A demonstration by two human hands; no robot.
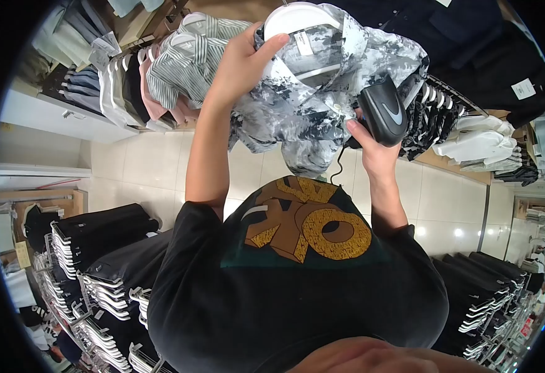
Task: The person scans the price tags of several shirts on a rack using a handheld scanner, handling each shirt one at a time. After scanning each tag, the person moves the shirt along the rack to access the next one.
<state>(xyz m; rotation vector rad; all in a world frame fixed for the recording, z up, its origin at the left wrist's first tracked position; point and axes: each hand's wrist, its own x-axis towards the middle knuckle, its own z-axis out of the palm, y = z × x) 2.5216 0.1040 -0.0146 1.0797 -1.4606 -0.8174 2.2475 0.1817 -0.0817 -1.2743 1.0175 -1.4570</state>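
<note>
A grey, black and white patterned shirt (285, 105) hangs on a white hanger (303, 17) at the top middle. My left hand (246, 65) grips the shirt at its collar beside the hanger, thumb over the fabric. In my right hand (378, 146) is a black handheld scanner (382, 112), held against the right part of the shirt. A thin black cord (340, 163) hangs down near the scanner. Inside the shirt's neck a white label (303, 43) shows.
Striped shirts (182, 68) hang just left of my left hand. Dark garments with a white tag (523, 89) hang at the upper right. White shirts (478, 140) are on the right rail. Racks of black trousers (104, 233) stand at both lower sides, over a tiled floor (142, 161).
</note>
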